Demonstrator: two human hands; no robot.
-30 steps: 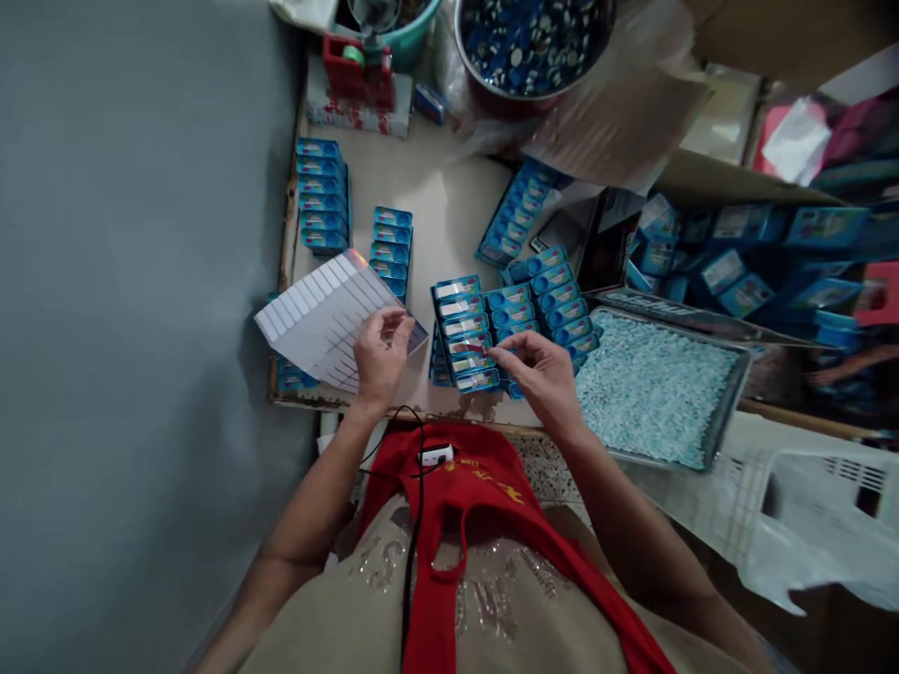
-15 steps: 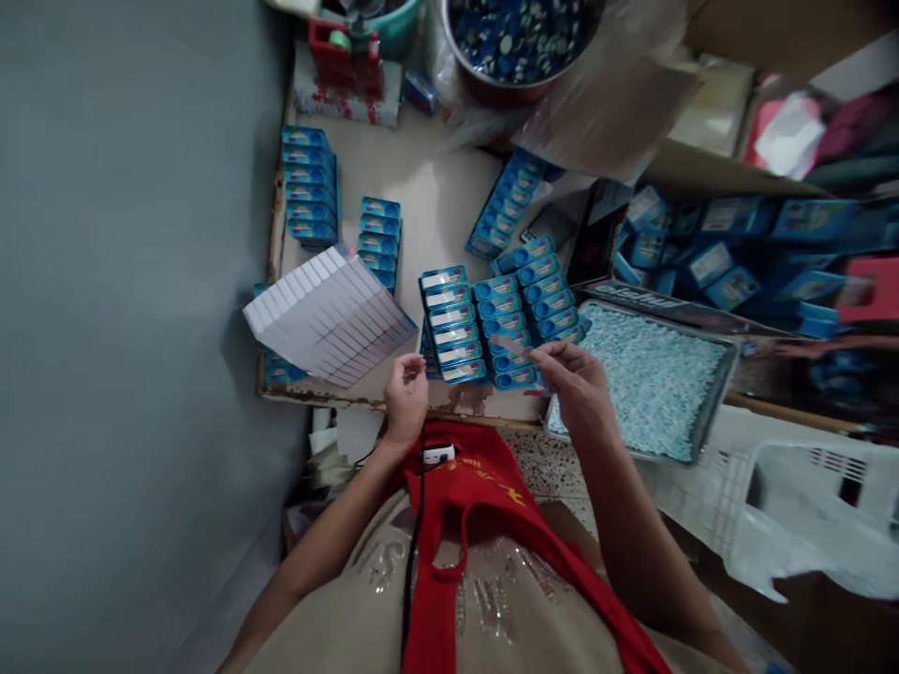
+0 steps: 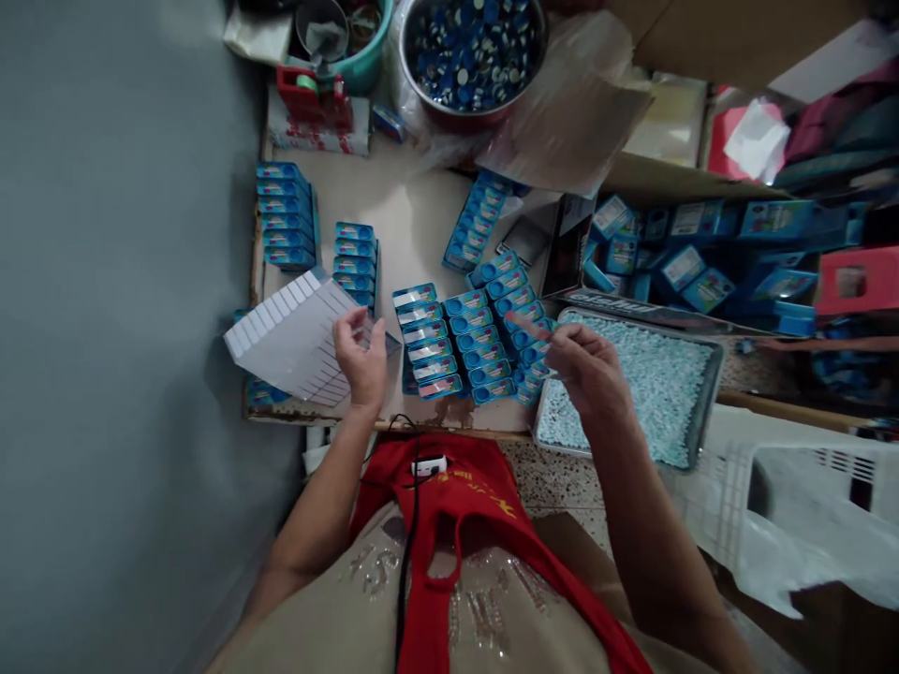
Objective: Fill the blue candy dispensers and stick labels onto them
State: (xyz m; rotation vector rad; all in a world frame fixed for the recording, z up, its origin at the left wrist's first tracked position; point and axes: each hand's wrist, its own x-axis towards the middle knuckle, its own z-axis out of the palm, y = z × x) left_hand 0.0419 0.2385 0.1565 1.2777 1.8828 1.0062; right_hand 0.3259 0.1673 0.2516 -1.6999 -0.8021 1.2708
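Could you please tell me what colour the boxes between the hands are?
The boxes are mainly blue, seen best in the head view.

On the desk (image 3: 404, 206), three front rows of small boxes (image 3: 480, 348) lie right of a sticker sheet (image 3: 285, 335). A tape dispenser (image 3: 309, 108) stands farther back, left of a pot (image 3: 467, 122) holding discs (image 3: 470, 56); right of the rows sits a tray (image 3: 706, 402) of pellets (image 3: 656, 393).

The right hand (image 3: 588, 367) pinches a thin strip (image 3: 530, 327) near blue boxes (image 3: 481, 339) (left hand (image 3: 363, 363) by a white sheet (image 3: 285, 339)).
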